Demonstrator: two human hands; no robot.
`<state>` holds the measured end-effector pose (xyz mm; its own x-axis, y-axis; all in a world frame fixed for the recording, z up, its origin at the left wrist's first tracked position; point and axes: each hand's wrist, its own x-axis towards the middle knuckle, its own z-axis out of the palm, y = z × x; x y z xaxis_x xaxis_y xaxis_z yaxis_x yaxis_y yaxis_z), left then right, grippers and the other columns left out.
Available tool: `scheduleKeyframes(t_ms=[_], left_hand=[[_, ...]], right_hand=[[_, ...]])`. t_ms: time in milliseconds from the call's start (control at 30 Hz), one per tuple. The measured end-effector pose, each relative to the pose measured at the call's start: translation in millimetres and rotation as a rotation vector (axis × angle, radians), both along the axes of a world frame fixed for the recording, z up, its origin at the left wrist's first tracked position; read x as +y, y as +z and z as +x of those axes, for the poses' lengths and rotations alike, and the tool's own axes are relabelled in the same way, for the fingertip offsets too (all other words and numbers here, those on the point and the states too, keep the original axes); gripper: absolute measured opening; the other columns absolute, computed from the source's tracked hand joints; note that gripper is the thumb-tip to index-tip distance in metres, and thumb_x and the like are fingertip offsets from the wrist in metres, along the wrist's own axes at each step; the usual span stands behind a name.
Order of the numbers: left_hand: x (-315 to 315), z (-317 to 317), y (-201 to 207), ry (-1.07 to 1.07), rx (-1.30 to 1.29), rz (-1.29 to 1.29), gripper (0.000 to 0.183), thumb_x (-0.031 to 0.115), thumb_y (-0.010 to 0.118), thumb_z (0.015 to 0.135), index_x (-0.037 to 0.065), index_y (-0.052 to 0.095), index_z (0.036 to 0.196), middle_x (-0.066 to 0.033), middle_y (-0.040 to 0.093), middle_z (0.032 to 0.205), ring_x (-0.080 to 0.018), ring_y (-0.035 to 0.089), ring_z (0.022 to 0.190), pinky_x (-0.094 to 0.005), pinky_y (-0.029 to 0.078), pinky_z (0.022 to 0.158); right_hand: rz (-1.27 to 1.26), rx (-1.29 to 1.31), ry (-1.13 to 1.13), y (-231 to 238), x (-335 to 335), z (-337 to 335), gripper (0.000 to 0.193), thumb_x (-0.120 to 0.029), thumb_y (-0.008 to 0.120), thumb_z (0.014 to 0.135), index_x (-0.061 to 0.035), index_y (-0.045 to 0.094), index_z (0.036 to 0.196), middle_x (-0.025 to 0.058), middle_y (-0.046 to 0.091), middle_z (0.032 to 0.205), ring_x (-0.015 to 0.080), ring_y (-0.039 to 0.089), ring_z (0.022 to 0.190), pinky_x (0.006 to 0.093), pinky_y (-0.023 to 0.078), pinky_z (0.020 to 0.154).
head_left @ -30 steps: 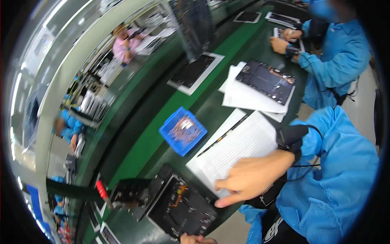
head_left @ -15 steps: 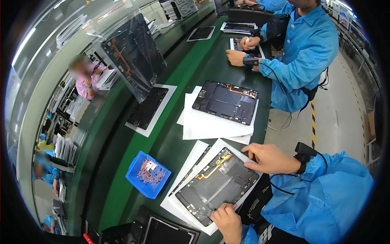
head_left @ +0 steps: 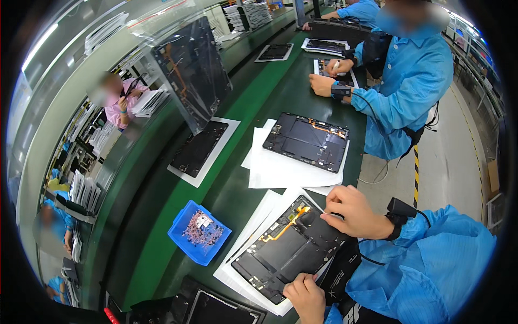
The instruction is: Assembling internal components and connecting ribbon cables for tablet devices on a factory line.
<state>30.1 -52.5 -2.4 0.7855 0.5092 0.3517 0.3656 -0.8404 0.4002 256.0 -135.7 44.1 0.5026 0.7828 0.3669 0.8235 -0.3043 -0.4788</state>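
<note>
In front of me lies an open tablet housing [head_left: 288, 245], dark grey, with an orange flex cable near its far edge. It rests on white sheets [head_left: 245, 245]. My left hand [head_left: 305, 297] holds the housing's near edge, thumb and fingers closed on it. Over the right corner of the housing is my right hand [head_left: 353, 213], thumb and forefinger pinched together. A tiny pale bit shows at those fingertips, too small to name. Left of the housing stands a blue bin [head_left: 178, 232] filled with small pinkish parts.
Beyond lies another tablet housing [head_left: 307, 141] on white paper. A bagged dark panel [head_left: 191, 75] stands upright behind a panel on a white sheet [head_left: 199, 148]. A black frame [head_left: 224, 308] sits at the lower left. A co-worker in blue [head_left: 404, 92] handles a device further along the bench.
My right fingers have risen slightly and closed into a pinch. A dark strip beside the housing no longer shows. The whole view has shifted a little; my left hand still holds the housing.
</note>
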Motion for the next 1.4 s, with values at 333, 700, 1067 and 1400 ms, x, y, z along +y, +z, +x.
scheduleKeyframes(t_ms=[333, 700, 1067, 1400], left_hand=[[-8.6, -11.4, -20.0, 0.049, -0.474, 0.216, 0.025, 0.007, 0.08, 0.081, 0.009, 0.069, 0.103, -0.0102, 0.066, 0.109, -0.0301, 0.062, 0.096, -0.046, 0.05, 0.087], [3.5, 1.5, -10.2, -0.028, -0.241, 0.031, 0.021, 0.019, 0.078, 0.086, 0.008, 0.067, 0.101, -0.0077, 0.065, 0.115, -0.0274, 0.06, 0.099, -0.0424, 0.049, 0.088], [13.5, -4.1, -8.9, 0.022, -0.142, -0.143, 0.019, 0.017, 0.075, 0.088, 0.007, 0.065, 0.1, -0.007, 0.066, 0.114, -0.0278, 0.061, 0.099, -0.0419, 0.047, 0.087], [23.0, -9.6, 34.3, 0.155, -0.181, -0.27, 0.015, 0.006, 0.071, 0.088, 0.004, 0.065, 0.102, -0.0165, 0.064, 0.112, -0.0382, 0.058, 0.1, -0.0471, 0.047, 0.086]], right_hand=[[0.373, 0.043, 0.77, 70.2, 68.7, 25.7, 0.018, -0.007, 0.063, 0.097, -0.0051, 0.058, 0.115, 0.0143, 0.07, 0.105, 0.0324, 0.069, 0.077, 0.0378, 0.056, 0.066], [0.27, 0.275, 0.416, 25.5, 527.6, 79.1, 0.023, -0.024, 0.064, 0.097, -0.0023, 0.056, 0.098, 0.0182, 0.066, 0.09, 0.0322, 0.066, 0.084, 0.0462, 0.051, 0.074], [-0.209, -0.042, 0.11, -37.9, 552.3, 35.9, 0.037, -0.029, 0.065, 0.086, 0.0014, 0.077, 0.104, 0.0266, 0.074, 0.107, 0.0415, 0.071, 0.107, 0.0475, 0.053, 0.095], [-0.086, -0.086, -0.439, -109.6, 525.1, 222.0, 0.039, -0.03, 0.066, 0.08, -0.0026, 0.079, 0.104, 0.0333, 0.071, 0.109, 0.0559, 0.063, 0.114, 0.0604, 0.046, 0.104]])
